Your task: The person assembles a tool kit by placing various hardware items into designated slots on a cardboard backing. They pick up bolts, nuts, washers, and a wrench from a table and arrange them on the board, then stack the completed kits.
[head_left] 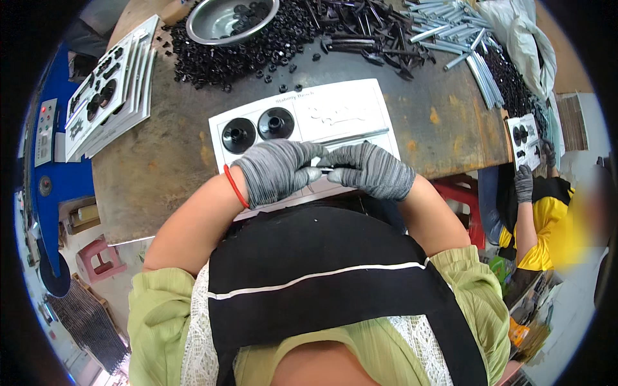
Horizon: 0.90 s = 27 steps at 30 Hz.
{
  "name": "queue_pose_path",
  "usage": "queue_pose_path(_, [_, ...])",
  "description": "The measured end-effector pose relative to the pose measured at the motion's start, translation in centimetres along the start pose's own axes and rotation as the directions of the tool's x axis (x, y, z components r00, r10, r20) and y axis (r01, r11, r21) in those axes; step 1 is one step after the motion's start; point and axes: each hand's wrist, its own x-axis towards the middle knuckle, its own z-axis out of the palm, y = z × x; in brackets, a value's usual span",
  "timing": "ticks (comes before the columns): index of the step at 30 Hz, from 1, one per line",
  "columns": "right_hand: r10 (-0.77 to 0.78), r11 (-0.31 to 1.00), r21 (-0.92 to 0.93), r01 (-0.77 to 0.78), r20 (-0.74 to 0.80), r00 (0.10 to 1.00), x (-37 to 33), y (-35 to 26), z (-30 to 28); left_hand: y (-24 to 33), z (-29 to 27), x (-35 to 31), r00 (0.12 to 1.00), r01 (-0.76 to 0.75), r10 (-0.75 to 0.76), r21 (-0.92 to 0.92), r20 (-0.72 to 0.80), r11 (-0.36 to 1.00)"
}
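Over the lower part of a white card (302,103) on the table, my two hands meet in grey striped gloves. My left hand (280,168) is closed, thumb and fingers pinched together. Facing it, my right hand (373,170) is closed in the same way. Between the fingertips shows a sliver of something small and dark, mostly hidden by the gloves. Two black round discs with raised hubs (239,135) (277,123) sit on the card's left half. A thin metal rod (354,136) lies across it just beyond my right hand.
A steel bowl (212,32) stands amid a heap of small black parts (238,64). Black pronged parts (367,38) and silver tubes (486,80) lie farther right. Stacked cards with black parts (138,96) stand at left. At right, another person's gloved hands (524,183) hold a similar card.
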Motion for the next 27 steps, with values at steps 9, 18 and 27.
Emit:
queue_pose_path(9, [0.245,0.949,-0.076,-0.306,-0.436,0.866,-4.4,5.0,-2.6,-1.8,7.7,1.7,0.958,0.011,0.081,0.319,-0.274,0.948])
queue_pose_path(18, [0.029,0.904,-0.373,-0.21,-0.438,0.898,-3.9,7.2,-0.6,-1.0,8.7,3.5,0.978,0.111,-0.018,0.445,-0.207,0.889])
queue_pose_path(27, [0.028,0.972,-0.192,-0.138,-0.487,0.873,-3.7,5.1,-3.1,-3.6,2.9,-1.0,0.621,-0.048,0.259,0.293,-0.74,0.955])
